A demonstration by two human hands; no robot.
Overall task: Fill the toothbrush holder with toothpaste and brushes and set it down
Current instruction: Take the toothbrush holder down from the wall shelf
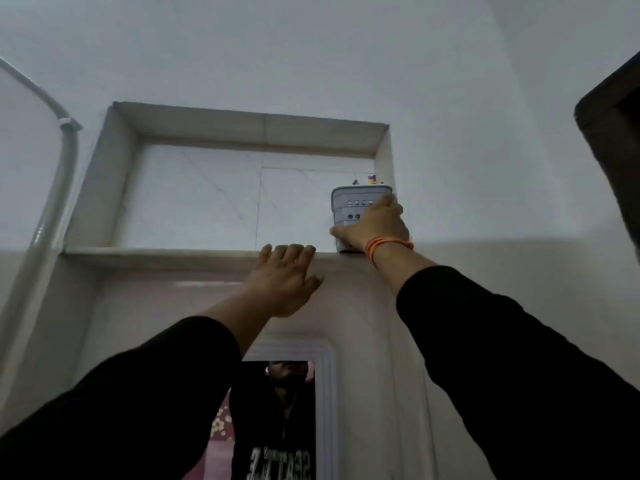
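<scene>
A grey toothbrush holder (349,206) with rows of small round holes stands upright at the right end of a high wall niche. Small tips of brushes and a purple-and-yellow toothpaste end (371,179) poke out of its top. My right hand (375,225), with an orange thread band at the wrist, is wrapped around the holder's right side and lower front. My left hand (285,280) lies flat against the front edge of the niche ledge (166,255), fingers spread, holding nothing.
The niche is recessed in a white wall, with a marble-tiled back (207,199). A white pipe (52,188) runs down the left. A white-framed mirror (277,420) hangs below the ledge. A dark door frame (613,133) is at the right edge.
</scene>
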